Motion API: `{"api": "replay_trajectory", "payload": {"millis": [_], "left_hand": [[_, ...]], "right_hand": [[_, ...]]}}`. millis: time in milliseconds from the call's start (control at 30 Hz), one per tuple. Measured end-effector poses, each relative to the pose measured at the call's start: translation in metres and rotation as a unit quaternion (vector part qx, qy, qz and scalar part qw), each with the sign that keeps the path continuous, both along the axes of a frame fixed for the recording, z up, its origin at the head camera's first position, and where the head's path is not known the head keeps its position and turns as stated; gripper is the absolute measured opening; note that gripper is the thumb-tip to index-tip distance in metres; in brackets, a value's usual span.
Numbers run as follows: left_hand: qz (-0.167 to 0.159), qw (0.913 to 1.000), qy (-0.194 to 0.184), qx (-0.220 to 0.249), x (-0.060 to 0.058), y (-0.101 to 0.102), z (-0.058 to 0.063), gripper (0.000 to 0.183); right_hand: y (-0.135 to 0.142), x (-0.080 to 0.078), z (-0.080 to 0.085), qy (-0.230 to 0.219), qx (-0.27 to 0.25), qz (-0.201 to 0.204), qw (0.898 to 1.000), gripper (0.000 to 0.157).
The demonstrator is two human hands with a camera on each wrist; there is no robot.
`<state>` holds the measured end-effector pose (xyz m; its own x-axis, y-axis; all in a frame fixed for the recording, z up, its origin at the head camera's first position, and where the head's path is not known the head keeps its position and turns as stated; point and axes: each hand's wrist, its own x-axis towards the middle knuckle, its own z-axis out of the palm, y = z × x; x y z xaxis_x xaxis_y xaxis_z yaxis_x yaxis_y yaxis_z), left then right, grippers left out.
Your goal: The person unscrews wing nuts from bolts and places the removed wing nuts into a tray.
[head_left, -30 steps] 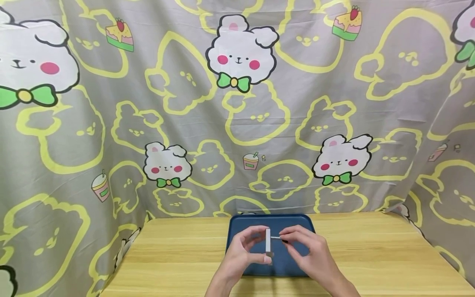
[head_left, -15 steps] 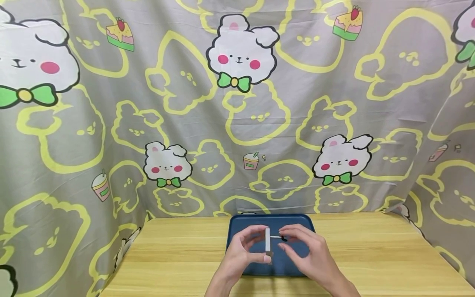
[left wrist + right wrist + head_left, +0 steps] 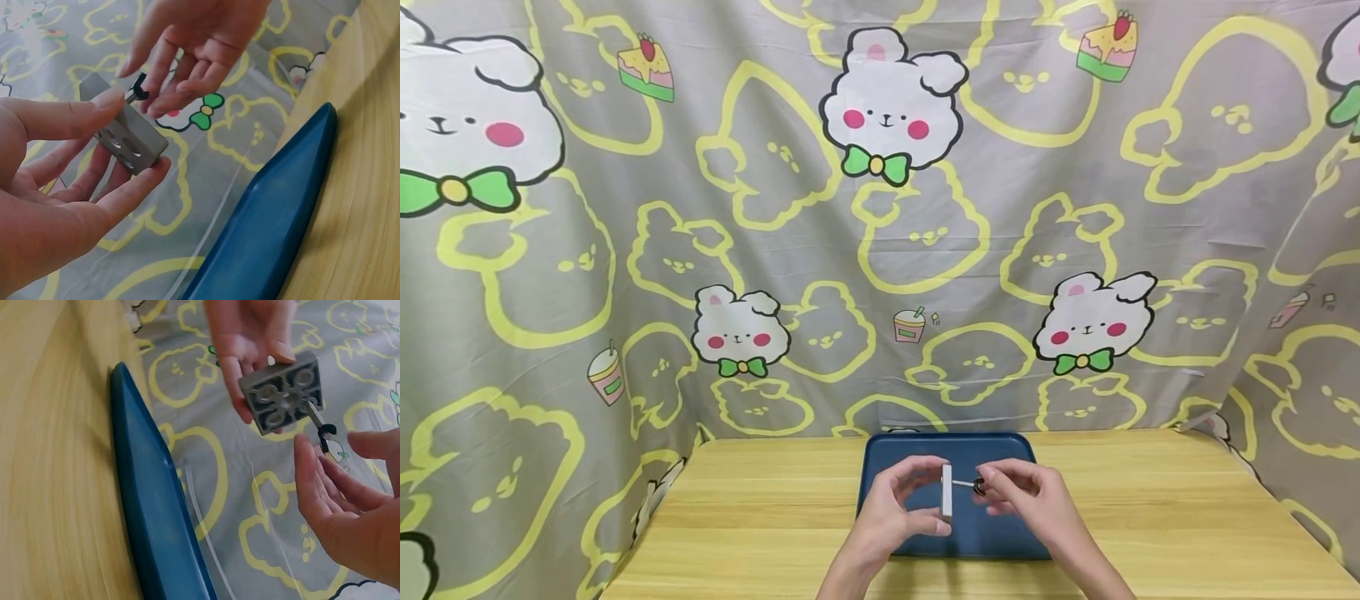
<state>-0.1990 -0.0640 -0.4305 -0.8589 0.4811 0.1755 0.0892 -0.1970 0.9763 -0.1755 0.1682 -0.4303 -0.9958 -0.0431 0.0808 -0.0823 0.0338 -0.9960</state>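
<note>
My left hand (image 3: 891, 512) grips a small grey square block (image 3: 947, 493) by its edges, thumb on one edge and fingertips on the opposite one. Several round hollows show on the block's face (image 3: 281, 397) in the right wrist view. Out of that face, off centre, sticks a silver screw with a black winged head (image 3: 326, 431). Around this head, in the right wrist view, the thumb and fingers of my right hand (image 3: 350, 506) are spread, with visible gaps. From the left wrist view, the winged head (image 3: 139, 89) also appears free between the right fingers.
Beneath both hands a dark blue tray (image 3: 880, 446) lies on the light wooden table (image 3: 760, 508). A grey curtain (image 3: 820, 250) printed with rabbits hangs behind the table and along both sides.
My right hand has let go of the winged head, and its thumb and fingers have rotated around it. The left hand keeps its grip on the block, which has tilted slightly.
</note>
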Motion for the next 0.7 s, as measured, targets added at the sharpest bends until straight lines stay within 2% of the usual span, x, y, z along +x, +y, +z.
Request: {"api": "replay_trajectory", "payload": {"millis": [67,167,333,700], "left_hand": [[0.005,0.9999,0.006,-0.007,0.0010,0.0013,0.0004,0.063],[0.013,0.9998,0.009,-0.014,0.0018,0.0030,0.0006,0.064],[0.018,0.9995,0.006,-0.025,0.0017,0.0046,-0.0006,0.064],[0.022,0.9991,0.002,-0.036,0.0012,0.0062,-0.0027,0.062]], "right_hand": [[0.0038,-0.0016,0.0004,-0.034,-0.024,0.021,0.999,0.040],[0.0078,-0.0034,-0.0002,-0.056,-0.037,0.055,0.996,0.041],[0.0088,-0.0046,-0.0026,-0.056,-0.037,0.080,0.995,0.040],[0.0098,-0.0026,-0.0036,-0.040,-0.039,0.090,0.994,0.035]]}}
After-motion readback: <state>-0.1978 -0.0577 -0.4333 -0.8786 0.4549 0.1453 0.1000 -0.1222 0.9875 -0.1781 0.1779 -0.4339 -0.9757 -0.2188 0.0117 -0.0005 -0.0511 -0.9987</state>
